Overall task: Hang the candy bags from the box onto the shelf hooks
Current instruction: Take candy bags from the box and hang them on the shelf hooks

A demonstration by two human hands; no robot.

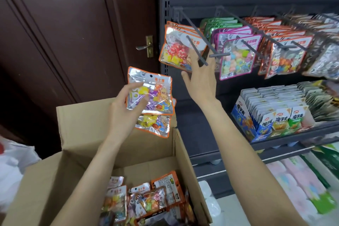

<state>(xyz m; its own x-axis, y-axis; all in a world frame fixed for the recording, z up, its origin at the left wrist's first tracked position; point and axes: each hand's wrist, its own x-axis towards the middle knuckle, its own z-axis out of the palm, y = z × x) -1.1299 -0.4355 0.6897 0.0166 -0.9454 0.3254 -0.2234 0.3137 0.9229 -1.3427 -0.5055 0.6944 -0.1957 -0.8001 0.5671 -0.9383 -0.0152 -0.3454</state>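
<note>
Gripping upright candy bags (149,95), hang-hole topmost, the left hand (124,108) waits; right hand (200,79) seemingly released beside hooks (197,49).

L forearm (91,174) bare | R forearm (244,148) bare | no sleeves/rings

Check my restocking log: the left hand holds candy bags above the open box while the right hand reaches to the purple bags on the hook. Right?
Not quite. In the head view the right hand reaches to the orange bags on the leftmost hook, not the purple bags. The left hand does hold candy bags above the open box.
</note>
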